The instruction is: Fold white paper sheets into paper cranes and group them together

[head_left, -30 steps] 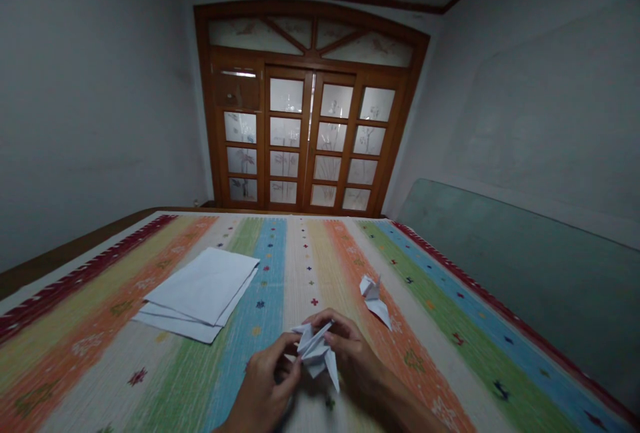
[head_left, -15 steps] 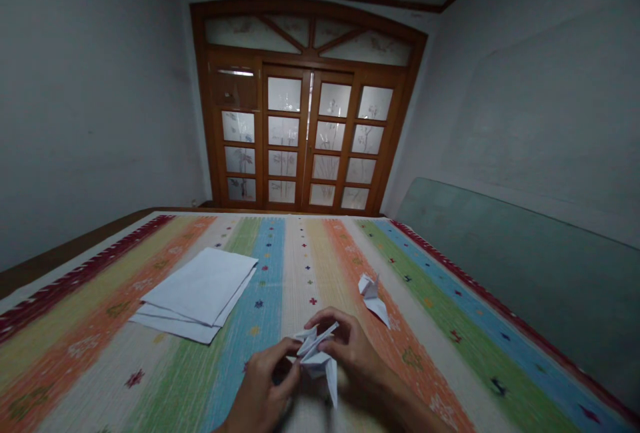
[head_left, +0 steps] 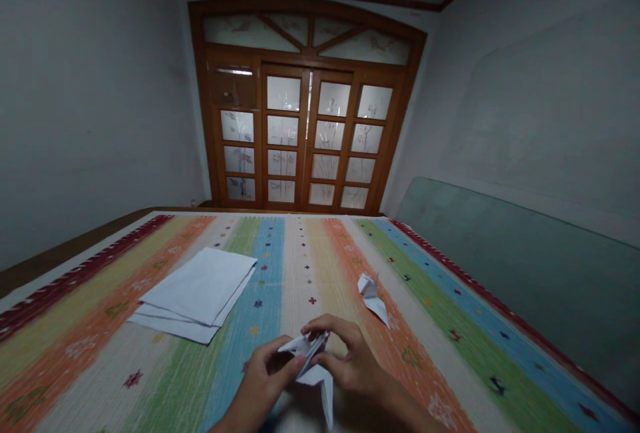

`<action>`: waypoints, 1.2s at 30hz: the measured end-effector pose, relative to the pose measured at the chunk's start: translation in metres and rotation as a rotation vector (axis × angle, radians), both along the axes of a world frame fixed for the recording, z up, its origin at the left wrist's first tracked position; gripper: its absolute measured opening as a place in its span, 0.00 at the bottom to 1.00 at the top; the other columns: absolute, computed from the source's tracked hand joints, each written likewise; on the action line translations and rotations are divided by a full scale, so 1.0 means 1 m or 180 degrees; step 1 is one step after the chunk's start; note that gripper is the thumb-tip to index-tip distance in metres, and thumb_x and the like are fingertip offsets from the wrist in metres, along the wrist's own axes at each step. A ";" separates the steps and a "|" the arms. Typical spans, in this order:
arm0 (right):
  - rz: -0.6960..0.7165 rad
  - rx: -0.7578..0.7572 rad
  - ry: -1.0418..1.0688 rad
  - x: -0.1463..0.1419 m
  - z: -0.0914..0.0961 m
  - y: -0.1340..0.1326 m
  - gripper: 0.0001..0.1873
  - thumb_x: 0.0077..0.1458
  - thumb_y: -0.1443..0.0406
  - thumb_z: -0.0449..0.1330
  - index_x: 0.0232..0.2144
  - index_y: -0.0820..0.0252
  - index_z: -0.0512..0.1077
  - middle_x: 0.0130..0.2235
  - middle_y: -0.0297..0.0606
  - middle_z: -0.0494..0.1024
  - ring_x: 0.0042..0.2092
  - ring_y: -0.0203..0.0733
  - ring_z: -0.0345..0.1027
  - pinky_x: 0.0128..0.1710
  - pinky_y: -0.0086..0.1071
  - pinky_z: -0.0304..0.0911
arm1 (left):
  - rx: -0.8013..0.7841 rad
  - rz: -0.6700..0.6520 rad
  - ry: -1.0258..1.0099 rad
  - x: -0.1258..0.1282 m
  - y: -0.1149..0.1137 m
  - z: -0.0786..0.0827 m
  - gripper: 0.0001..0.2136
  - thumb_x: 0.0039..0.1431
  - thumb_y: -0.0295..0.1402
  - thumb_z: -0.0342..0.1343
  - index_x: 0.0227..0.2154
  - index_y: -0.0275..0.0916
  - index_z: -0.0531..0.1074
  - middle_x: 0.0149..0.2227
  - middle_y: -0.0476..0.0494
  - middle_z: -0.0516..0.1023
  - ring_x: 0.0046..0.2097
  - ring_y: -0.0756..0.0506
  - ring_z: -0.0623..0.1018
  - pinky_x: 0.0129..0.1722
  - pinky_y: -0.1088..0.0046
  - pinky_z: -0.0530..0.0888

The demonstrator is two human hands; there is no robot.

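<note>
A: "Progress?"
B: "Left hand [head_left: 260,379] and right hand [head_left: 356,363] jointly pinch one paper [head_left: 317,374]. Folding appears well advanced; remaining creases cannot be told. One folded figure [head_left: 374,305] sits beyond the right; the stack [head_left: 200,286], beyond the left, looks unfolded."
A: "Room?"
B: "Cloth [head_left: 297,279] stretches ahead between both, its far edge well beyond the hands."

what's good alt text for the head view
A left hand and right hand hold a folded white paper figure over a striped cloth. White sheets lie stacked to the left, a second folded figure to the right.
</note>
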State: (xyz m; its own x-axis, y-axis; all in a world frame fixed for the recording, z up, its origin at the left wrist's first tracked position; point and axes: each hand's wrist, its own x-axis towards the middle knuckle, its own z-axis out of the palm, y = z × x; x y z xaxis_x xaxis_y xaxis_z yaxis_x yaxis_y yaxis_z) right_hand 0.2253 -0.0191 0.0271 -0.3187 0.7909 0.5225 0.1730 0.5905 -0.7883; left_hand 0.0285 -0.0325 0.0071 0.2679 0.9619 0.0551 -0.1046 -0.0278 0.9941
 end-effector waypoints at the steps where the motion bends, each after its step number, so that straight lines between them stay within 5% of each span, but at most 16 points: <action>1: -0.0009 0.0113 -0.0012 0.000 0.001 0.000 0.21 0.50 0.72 0.66 0.46 0.50 0.77 0.42 0.38 0.82 0.44 0.48 0.76 0.48 0.41 0.69 | -0.0017 -0.0001 -0.0007 0.000 0.001 0.000 0.25 0.47 0.53 0.69 0.37 0.36 0.81 0.33 0.42 0.83 0.39 0.39 0.80 0.40 0.67 0.75; 7: -0.0184 0.0305 -0.0039 0.002 0.009 0.005 0.23 0.51 0.74 0.62 0.48 0.49 0.75 0.53 0.42 0.76 0.57 0.52 0.68 0.58 0.47 0.61 | 0.0300 0.0176 0.0017 -0.002 0.002 0.004 0.19 0.46 0.49 0.71 0.29 0.36 0.81 0.30 0.46 0.80 0.34 0.43 0.77 0.35 0.73 0.73; 12: -0.0164 -0.0387 0.0310 0.000 0.001 0.009 0.12 0.56 0.61 0.63 0.44 0.55 0.72 0.40 0.40 0.74 0.41 0.46 0.71 0.39 0.36 0.66 | 0.0317 0.0396 0.0038 -0.002 0.001 0.003 0.16 0.48 0.46 0.70 0.25 0.36 0.79 0.26 0.48 0.77 0.31 0.45 0.76 0.32 0.74 0.72; 16: 0.0230 -0.0971 0.0494 -0.003 -0.001 0.009 0.23 0.56 0.49 0.64 0.45 0.57 0.68 0.33 0.34 0.72 0.36 0.43 0.68 0.34 0.33 0.62 | 0.0252 0.0485 -0.0061 -0.001 0.001 0.001 0.14 0.48 0.43 0.70 0.26 0.37 0.78 0.26 0.48 0.78 0.32 0.44 0.78 0.33 0.74 0.74; 22: 0.0532 -0.1369 0.0217 -0.007 0.006 0.003 0.36 0.45 0.62 0.70 0.55 0.54 0.61 0.37 0.33 0.74 0.39 0.44 0.71 0.39 0.35 0.62 | -0.0252 0.0758 -0.0583 0.000 0.005 0.004 0.23 0.39 0.41 0.75 0.37 0.41 0.74 0.31 0.47 0.81 0.32 0.42 0.81 0.30 0.71 0.77; 36: 0.0448 -0.1471 0.0816 -0.011 0.000 0.009 0.28 0.40 0.71 0.70 0.46 0.53 0.70 0.41 0.36 0.75 0.46 0.47 0.72 0.43 0.36 0.67 | -0.0007 0.0519 -0.0447 -0.001 0.004 0.007 0.24 0.45 0.51 0.71 0.40 0.42 0.78 0.42 0.42 0.79 0.40 0.37 0.81 0.29 0.67 0.81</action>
State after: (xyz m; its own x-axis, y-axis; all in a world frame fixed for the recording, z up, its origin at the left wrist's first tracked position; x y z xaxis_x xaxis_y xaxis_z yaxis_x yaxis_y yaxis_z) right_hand 0.2144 -0.0105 0.0271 -0.3462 0.9154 0.2054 -0.1144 0.1761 -0.9777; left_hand 0.0279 -0.0285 0.0136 0.0985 0.9920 0.0788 -0.2364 -0.0536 0.9702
